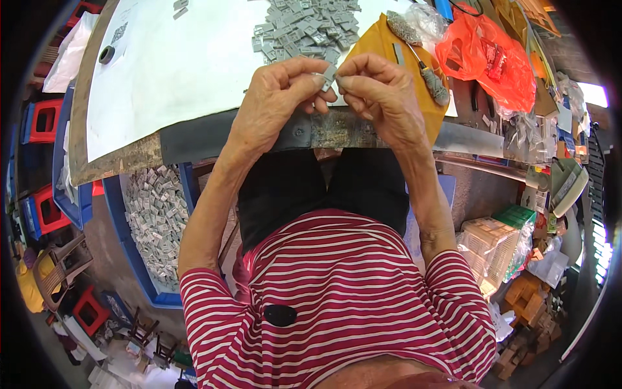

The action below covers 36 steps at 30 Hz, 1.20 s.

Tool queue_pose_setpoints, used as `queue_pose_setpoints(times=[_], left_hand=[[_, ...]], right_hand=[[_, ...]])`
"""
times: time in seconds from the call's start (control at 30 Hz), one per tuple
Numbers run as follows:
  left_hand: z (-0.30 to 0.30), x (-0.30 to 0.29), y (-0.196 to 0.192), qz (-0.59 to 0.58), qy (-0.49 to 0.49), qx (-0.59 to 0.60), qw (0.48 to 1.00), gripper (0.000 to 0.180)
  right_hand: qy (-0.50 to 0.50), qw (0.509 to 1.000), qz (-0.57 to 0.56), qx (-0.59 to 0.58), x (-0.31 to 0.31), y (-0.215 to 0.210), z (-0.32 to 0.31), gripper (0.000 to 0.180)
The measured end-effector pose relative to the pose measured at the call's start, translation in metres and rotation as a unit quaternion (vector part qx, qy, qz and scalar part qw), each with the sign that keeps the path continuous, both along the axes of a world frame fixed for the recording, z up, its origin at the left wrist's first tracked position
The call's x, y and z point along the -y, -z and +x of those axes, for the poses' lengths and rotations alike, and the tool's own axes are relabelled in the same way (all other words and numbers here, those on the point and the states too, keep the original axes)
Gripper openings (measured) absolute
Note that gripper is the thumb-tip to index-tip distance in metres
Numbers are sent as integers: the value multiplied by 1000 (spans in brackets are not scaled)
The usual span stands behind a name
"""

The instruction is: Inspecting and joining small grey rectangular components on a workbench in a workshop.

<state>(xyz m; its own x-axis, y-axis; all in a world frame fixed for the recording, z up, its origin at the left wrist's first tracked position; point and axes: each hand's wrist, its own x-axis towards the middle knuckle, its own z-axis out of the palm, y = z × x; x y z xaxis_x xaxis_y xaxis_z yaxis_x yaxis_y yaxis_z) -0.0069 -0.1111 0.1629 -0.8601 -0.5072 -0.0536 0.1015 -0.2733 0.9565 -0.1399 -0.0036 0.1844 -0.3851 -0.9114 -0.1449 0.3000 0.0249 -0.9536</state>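
Observation:
Between my two hands, just above the table's near edge, is a small flat grey plastic piece (329,76). My left hand (280,91) pinches it between thumb and forefinger, the other fingers curled below. Thumb and forefinger of my right hand (381,89) are pressed together at the piece's right side; whether they grip it or a tiny part on it is hidden. Beyond my hands lies a heap of similar grey pieces (304,29) on the white table covering (175,71).
A tool with grey wrapped ends (433,85) lies on yellow-brown paper (376,48) at the right, beside a red plastic bag (495,61). A dark ring (107,54) sits at the far left. Below the table's left side, a blue crate (116,211) holds many grey pieces.

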Motion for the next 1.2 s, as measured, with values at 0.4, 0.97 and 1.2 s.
queue_pose_setpoints(times=[0.4,0.97,1.2], left_hand=[[1,-7,5,-39,-3,-4,999,20],[-2,-25,9,-111,-109,39,987,12],[-2,-27,9,-121,-116,47,985,11]], right_hand=[[-24,1000,-2,-6,0,2,4,11],[6,1000,3,5,-6,19,9,14],[5,1000,15,-4,-6,20,10,14]])
